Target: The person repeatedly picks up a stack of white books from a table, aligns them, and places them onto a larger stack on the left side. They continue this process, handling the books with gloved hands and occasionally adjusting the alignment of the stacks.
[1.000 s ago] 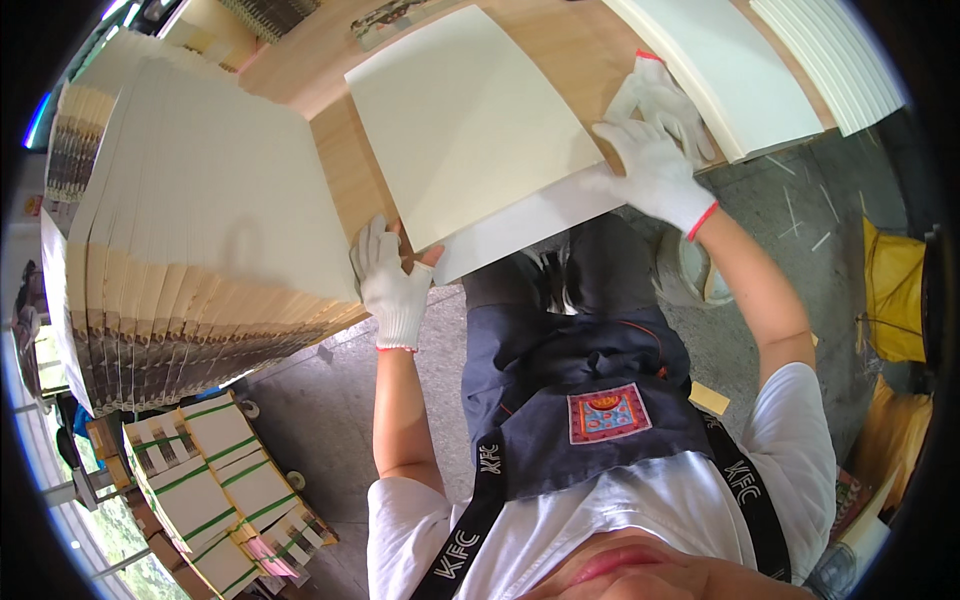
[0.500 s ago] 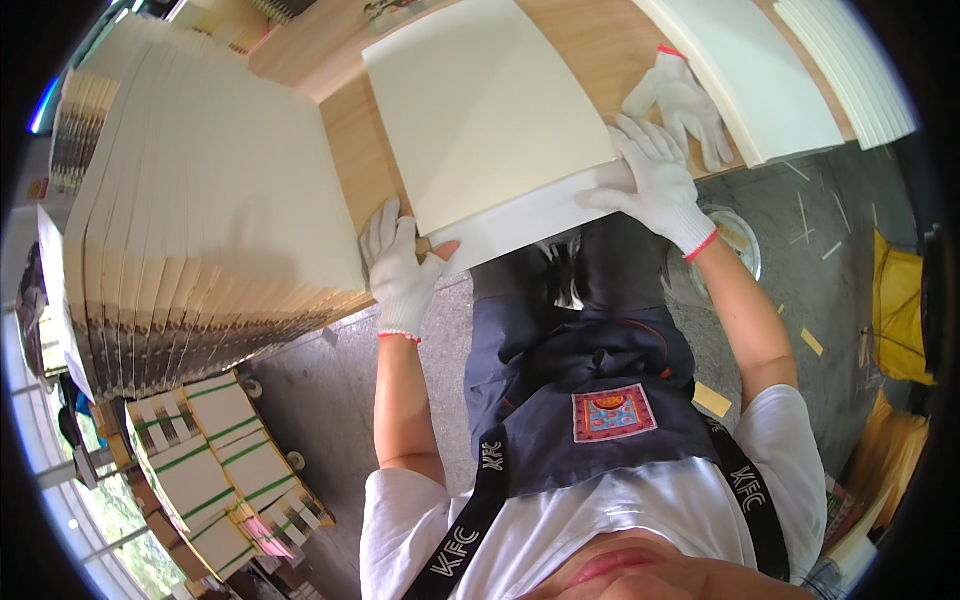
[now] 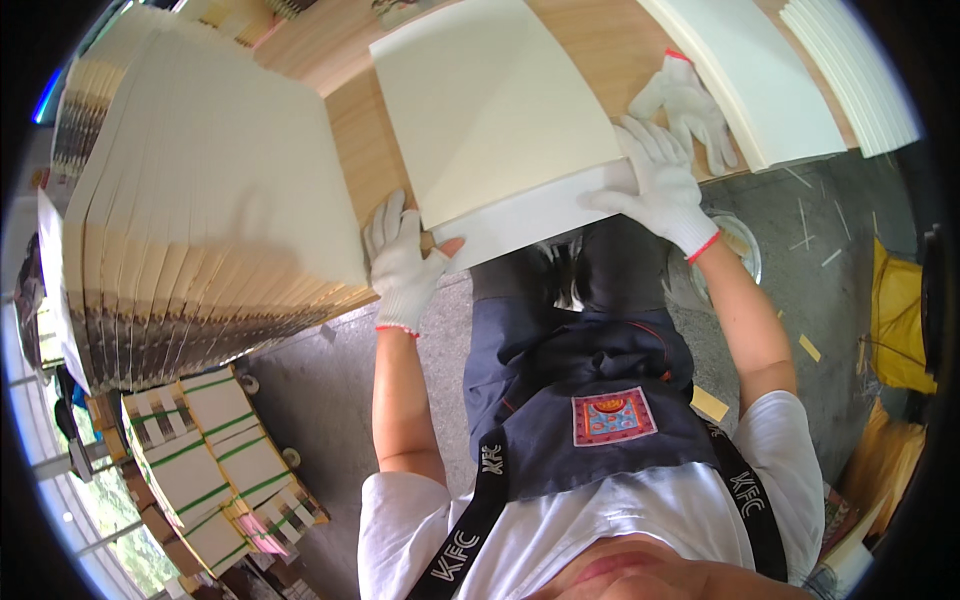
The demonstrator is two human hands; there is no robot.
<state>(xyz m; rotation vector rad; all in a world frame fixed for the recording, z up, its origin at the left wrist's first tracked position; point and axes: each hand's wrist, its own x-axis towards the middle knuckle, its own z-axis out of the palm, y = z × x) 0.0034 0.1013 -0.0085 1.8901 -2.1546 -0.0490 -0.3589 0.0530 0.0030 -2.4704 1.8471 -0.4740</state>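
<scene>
A large cream sheet (image 3: pixel 490 110) lies on the wooden table, with a white strip (image 3: pixel 540 210) along its near edge at the table's front. My left hand (image 3: pixel 405 262), in a white glove with the thumb tip bare, rests at the left end of that strip. Its fingers are spread over the table edge, and the thumb touches the strip. At the other end, my gloved right hand (image 3: pixel 660 185) lies open, fingers stretched along the sheet's right near corner and thumb across the strip. What lies under the palms is hidden.
Left stands a tall stack of cream boards (image 3: pixel 210 170). A loose white glove (image 3: pixel 692 115) lies by my right hand, beside white folded sheets (image 3: pixel 760 80) and another white stack (image 3: pixel 855 70). Below are a bucket (image 3: pixel 738 250), a yellow bag (image 3: pixel 900 315) and strapped bundles (image 3: pixel 205 455).
The view has shifted slightly. Both hands keep their places at the two ends of the white strip, and the sheet shows no clear movement.
</scene>
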